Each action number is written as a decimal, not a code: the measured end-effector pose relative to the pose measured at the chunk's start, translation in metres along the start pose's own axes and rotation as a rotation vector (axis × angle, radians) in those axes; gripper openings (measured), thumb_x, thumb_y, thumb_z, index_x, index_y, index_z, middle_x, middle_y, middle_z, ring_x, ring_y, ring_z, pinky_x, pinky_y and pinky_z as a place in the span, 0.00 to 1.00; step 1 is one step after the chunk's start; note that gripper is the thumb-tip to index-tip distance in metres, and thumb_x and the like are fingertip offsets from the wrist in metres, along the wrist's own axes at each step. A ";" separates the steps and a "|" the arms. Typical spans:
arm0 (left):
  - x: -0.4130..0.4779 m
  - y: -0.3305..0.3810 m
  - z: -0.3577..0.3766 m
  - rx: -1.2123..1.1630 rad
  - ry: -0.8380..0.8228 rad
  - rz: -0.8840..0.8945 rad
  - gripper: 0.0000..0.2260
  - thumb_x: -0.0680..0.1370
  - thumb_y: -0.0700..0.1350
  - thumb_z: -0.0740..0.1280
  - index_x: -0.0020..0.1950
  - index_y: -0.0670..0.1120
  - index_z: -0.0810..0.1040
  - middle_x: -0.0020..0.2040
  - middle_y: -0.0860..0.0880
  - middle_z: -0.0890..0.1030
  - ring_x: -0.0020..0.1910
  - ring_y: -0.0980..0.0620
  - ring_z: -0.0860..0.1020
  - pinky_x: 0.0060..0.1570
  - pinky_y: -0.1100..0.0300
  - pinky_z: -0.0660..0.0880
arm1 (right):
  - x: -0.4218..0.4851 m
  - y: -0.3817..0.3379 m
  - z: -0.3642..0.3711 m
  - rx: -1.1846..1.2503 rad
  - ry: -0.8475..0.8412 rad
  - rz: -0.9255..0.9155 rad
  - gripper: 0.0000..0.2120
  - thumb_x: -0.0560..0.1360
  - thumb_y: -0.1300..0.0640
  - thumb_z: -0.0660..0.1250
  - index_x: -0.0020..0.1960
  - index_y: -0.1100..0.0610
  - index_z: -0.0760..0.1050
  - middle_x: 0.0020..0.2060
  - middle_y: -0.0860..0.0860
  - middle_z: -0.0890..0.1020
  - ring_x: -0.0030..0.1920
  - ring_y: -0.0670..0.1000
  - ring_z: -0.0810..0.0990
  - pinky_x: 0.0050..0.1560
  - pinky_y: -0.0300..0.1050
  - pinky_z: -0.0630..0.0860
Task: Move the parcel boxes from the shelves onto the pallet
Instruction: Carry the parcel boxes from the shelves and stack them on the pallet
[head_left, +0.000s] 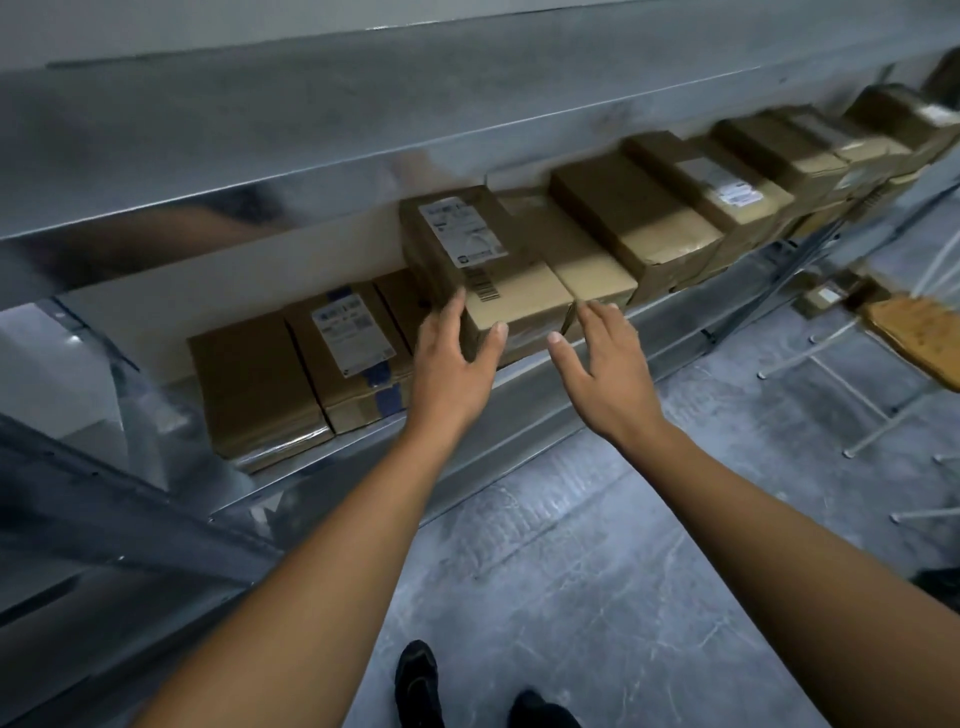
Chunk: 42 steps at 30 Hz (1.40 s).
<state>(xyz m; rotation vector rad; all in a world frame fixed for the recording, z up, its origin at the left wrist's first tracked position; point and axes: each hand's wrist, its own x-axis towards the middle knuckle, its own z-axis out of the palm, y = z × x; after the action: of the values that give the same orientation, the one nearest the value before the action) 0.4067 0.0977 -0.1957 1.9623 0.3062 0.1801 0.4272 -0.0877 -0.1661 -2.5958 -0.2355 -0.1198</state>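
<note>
At the bottom edge two dark shoes (415, 675) stand on the grey floor (571, 545), square to the rack, so both arms can reach straight forward. The left hand (457, 358) straddles the front left corner of the labelled parcel box (519, 301). Its fingers lie fairly straight along the box's left side and the thumb rests on the front face, touching but not yet clamped. The right hand (602, 364) is released, fingers extended toward the narrow seam between that box and the plain neighbour box (587, 265), probably to find the opposite side for a two-handed lift. The labelled box is on the lower shelf (270, 488) and appears to rest on other parcels, jutting toward the front edge, which makes it the easy one to take. To its left, two lower boxes (254, 379) lie flat side by side. Further right, a row of boxes (675, 208) packed edge to edge runs away under the upper shelf (311, 130), blurred at the end. At far right a brown board (914, 338) may be the pallet; I cannot tell.
</note>
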 end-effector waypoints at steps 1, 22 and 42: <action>0.008 0.002 0.006 0.005 0.002 -0.017 0.30 0.81 0.66 0.63 0.82 0.64 0.59 0.84 0.49 0.56 0.81 0.46 0.61 0.70 0.51 0.64 | 0.007 0.004 0.000 0.001 -0.003 -0.001 0.39 0.82 0.34 0.52 0.83 0.60 0.63 0.82 0.57 0.64 0.83 0.57 0.56 0.82 0.59 0.55; 0.003 0.018 0.064 -0.295 0.504 -0.243 0.38 0.76 0.55 0.74 0.83 0.53 0.61 0.79 0.49 0.70 0.74 0.54 0.71 0.72 0.57 0.68 | 0.075 0.021 0.007 0.303 -0.083 -0.260 0.34 0.75 0.29 0.62 0.58 0.60 0.70 0.71 0.58 0.72 0.81 0.56 0.56 0.78 0.55 0.62; -0.224 -0.022 0.003 -0.366 0.985 -0.282 0.25 0.77 0.52 0.75 0.74 0.56 0.74 0.60 0.61 0.84 0.60 0.63 0.81 0.60 0.59 0.80 | -0.096 -0.048 0.049 0.520 -0.559 -0.570 0.43 0.78 0.44 0.73 0.85 0.50 0.55 0.78 0.50 0.63 0.77 0.49 0.65 0.76 0.48 0.67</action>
<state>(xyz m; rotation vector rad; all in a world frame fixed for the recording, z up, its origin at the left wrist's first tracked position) 0.1901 0.0374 -0.2141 1.3210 1.0909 0.9478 0.3257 -0.0351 -0.1970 -1.9261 -1.0506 0.4188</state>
